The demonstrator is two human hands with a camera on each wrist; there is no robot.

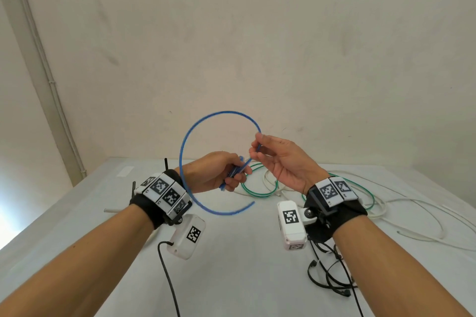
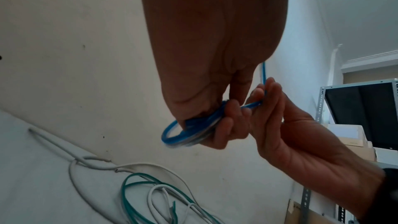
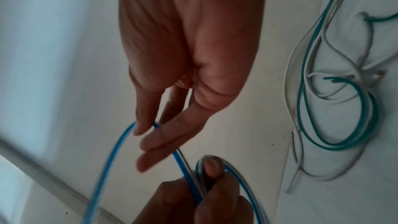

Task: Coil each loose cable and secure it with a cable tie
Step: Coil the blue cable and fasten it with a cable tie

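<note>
Both my forearms fill the near edge, wrists raised above the table (image 1: 231, 278). My left hand (image 1: 219, 175) is clenched around the gathered turns of the blue cable (image 1: 185, 141); my right hand (image 1: 278, 159) pinches the free run just beyond that clamp, with one wide loop arcing up and away from both holds. If the left thumb eases, I judge the springy turns could fan apart. Green cable (image 1: 257, 192) and white cable (image 1: 386, 203) lie loose below the grips. No containers show.

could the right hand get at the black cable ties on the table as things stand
Probably not right away: the right hand pinches the blue cable. The black cable ties lie uncovered below that wrist.
</note>
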